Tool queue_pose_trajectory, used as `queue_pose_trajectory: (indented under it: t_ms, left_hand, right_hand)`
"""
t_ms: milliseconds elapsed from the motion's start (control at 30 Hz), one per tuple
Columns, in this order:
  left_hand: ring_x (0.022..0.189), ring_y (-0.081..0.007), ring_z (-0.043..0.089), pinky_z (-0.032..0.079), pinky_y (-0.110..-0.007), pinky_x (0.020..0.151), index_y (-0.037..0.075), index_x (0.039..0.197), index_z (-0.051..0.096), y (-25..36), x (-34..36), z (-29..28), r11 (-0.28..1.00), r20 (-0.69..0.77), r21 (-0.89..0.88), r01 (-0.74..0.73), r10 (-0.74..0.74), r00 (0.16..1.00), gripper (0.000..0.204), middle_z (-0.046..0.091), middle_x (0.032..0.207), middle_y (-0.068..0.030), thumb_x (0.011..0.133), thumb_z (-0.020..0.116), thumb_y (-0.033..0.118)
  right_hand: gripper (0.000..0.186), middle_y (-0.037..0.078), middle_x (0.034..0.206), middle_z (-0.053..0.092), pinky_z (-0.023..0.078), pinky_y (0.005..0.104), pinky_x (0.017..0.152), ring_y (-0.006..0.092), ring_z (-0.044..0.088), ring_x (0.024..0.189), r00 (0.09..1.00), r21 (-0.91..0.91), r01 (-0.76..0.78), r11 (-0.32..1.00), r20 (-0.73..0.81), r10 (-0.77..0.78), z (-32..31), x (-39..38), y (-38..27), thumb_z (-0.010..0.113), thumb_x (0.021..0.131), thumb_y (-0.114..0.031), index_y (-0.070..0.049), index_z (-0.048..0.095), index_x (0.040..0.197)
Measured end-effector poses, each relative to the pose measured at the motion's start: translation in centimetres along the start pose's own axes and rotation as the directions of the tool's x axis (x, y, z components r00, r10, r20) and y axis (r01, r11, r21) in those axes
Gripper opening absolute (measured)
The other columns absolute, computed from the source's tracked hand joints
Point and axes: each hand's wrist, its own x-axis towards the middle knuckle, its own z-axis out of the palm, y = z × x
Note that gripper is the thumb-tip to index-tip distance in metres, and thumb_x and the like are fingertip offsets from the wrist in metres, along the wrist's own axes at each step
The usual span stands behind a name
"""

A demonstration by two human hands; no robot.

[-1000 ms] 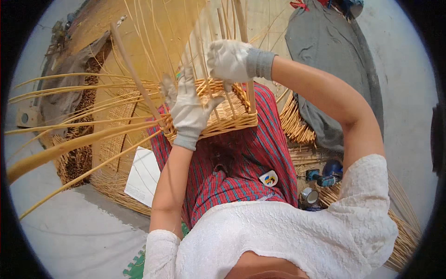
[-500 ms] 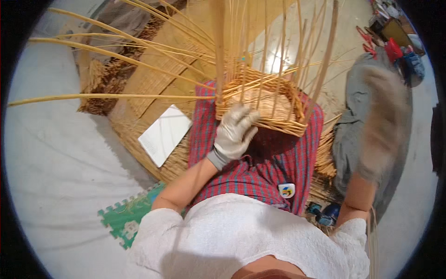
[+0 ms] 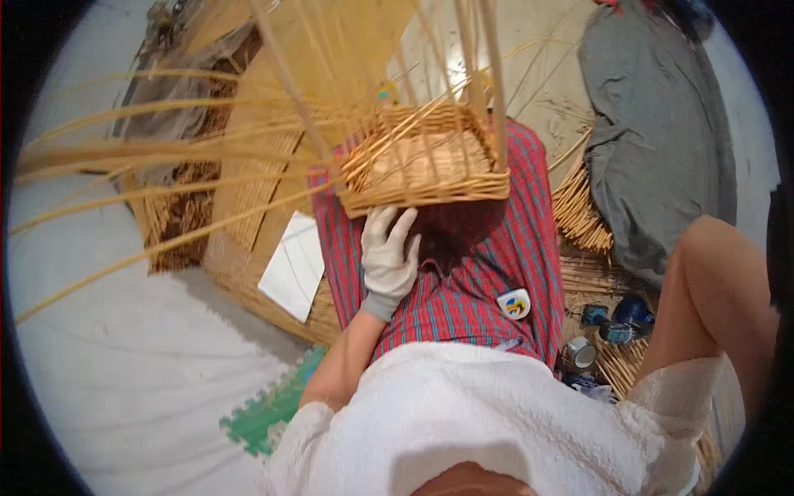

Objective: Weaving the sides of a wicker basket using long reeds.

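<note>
A partly woven rectangular wicker basket [image 3: 430, 199] rests on my lap, on a red checked cloth [image 3: 521, 240]. Tall upright stakes stand along its sides, and long pale rods [image 3: 174, 238] fan out to the left, some smeared by motion. My left hand [image 3: 389, 258], in a pale work glove, lies just below the basket's near wall. Its fingers are stretched and apart, with the tips at the lower edge of that wall. Only my bent right arm [image 3: 703, 306] shows at the right rim; the right hand itself is out of the picture.
A white sheet [image 3: 294, 266] lies left of my lap, over reed matting. Bundled reeds [image 3: 583, 211] and a grey cloth [image 3: 653, 140] lie to the right. Blue-and-black power tools [image 3: 619, 321] and a roll of tape [image 3: 581, 353] sit nearer. A green foam mat [image 3: 269, 405] is lower left.
My right hand has left the picture at the right, its elbow now bent. The basket has turned and shifted left in the picture; my left hand has slipped from its rim to below its wall.
</note>
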Motion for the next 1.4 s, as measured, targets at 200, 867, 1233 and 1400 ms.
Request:
queue_pose_trajectory:
  t_ms: [200, 867, 1233, 1400]
  left_hand:
    - [0.13, -0.0378, 0.044, 0.033, -0.049, 0.113, 0.016, 0.128, 0.063, -1.4, -0.6, 2.3, 0.996, -0.068, -0.086, -0.032, 0.026, 0.997, 0.051, 0.051, 0.134, -0.0137, 0.079, 0.074, 0.009]
    - [0.057, -0.0246, 0.067, 0.052, -0.034, 0.053, 0.014, 0.115, 0.072, 8.5, 2.6, 6.4, 0.641, 0.668, -0.717, 0.273, 0.521, 0.532, 0.026, 0.068, 0.074, -0.0132, 0.09, 0.069, 0.02]
    - [0.051, -0.0159, 0.064, 0.049, -0.029, 0.049, 0.011, 0.111, 0.074, 7.4, 3.4, 8.3, 0.537, 0.785, -0.618, 0.574, 0.46, 0.415, 0.023, 0.072, 0.082, -0.0118, 0.089, 0.069, 0.013]
    - [0.053, -0.016, 0.064, 0.049, -0.028, 0.051, 0.011, 0.111, 0.073, 7.4, 3.8, 7.9, 0.573, 0.798, -0.602, 0.556, 0.414, 0.438, 0.022, 0.071, 0.078, -0.012, 0.09, 0.068, 0.013]
  right_hand:
    - [0.031, 0.012, 0.094, 0.066, 0.058, 0.0293, 0.065, 0.0198, 0.065, 0.076, 0.982, 0.126, 0.116, 0.985, 0.131, -0.133, -7.4, 11.0, 6.1, 0.056, 0.097, -0.021, -0.002, 0.059, 0.122]
    - [0.054, 0.019, 0.124, 0.064, 0.05, 0.0406, 0.096, 0.0324, 0.063, 0.112, 0.003, 0.543, -0.839, -0.034, -0.058, -0.998, -43.5, 2.5, -10.7, 0.064, 0.087, -0.039, -0.013, 0.054, 0.133]
    - [0.063, 0.013, 0.131, 0.058, 0.045, 0.0411, 0.1, 0.0285, 0.053, 0.124, -0.302, 0.611, -0.697, 0.376, 0.225, -0.926, -47.3, 2.5, -21.8, 0.064, 0.085, -0.052, -0.012, 0.059, 0.133]
    - [0.069, 0.018, 0.121, 0.066, 0.049, 0.0373, 0.097, 0.0307, 0.064, 0.111, -0.303, 0.36, -0.843, 0.399, 0.294, -0.907, -47.5, 2.5, -22.4, 0.058, 0.086, -0.057, -0.003, 0.06, 0.129]
